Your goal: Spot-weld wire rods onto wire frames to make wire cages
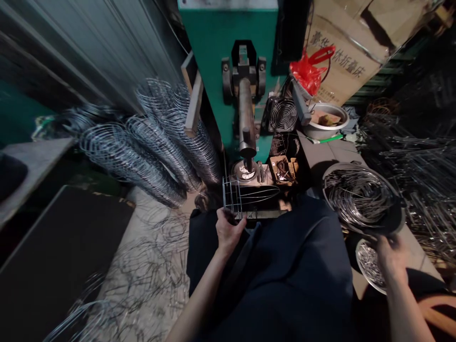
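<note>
My left hand point(228, 230) grips the near end of a wire cage frame point(245, 197), which lies across my lap in front of the welder's lower electrode point(245, 171). The frame has a square grid end by my hand and tapers to the right. My right hand point(392, 254) reaches down over a small round dish point(368, 266) of short metal pieces at my right side, fingers curled at its rim; what it holds is hidden. Above that dish sits a large pan point(359, 194) of curved wire pieces.
A green spot-welding machine point(228, 57) stands straight ahead with a fan point(283, 114) beside it. Stacks of wire rings point(149, 142) lean at the left. Loose wire lies on the floor point(149, 266). A bowl point(327, 121), red bag point(308, 71) and cardboard box point(352, 42) sit at right.
</note>
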The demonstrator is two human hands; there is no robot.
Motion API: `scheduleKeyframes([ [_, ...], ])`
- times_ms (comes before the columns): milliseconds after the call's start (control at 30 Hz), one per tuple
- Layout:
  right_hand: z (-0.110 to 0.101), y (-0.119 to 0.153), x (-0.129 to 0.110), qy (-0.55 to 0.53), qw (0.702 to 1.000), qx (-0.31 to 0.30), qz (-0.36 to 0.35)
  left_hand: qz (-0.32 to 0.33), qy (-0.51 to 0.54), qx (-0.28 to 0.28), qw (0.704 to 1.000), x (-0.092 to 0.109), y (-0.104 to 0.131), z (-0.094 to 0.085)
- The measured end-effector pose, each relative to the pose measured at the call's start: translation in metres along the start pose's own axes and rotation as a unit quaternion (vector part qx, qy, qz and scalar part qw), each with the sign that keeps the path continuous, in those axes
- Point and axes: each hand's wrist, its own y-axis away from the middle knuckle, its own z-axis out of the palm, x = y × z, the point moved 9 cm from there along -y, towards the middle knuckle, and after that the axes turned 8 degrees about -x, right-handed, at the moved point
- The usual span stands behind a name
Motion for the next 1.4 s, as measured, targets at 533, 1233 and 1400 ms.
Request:
scheduleKeyframes([
  [533, 0.301, 0.124, -0.307, 0.128, 0.745, -0.429, -0.495, -0.005, 0.002, 0.013, 1.000, 0.009, 0.001, -0.018],
  [1233, 0.330, 0.150, -0.324, 0.156, 0.694, -0.353, -0.607, -0.031, 0.046, 0.012, 0.998, -0.001, -0.015, -0.014],
  [1400, 0.332, 0.146, -0.327, 0.121, 0.708, -0.357, -0.598, -0.027, 0.054, 0.031, 0.998, 0.006, -0.015, -0.016],
])
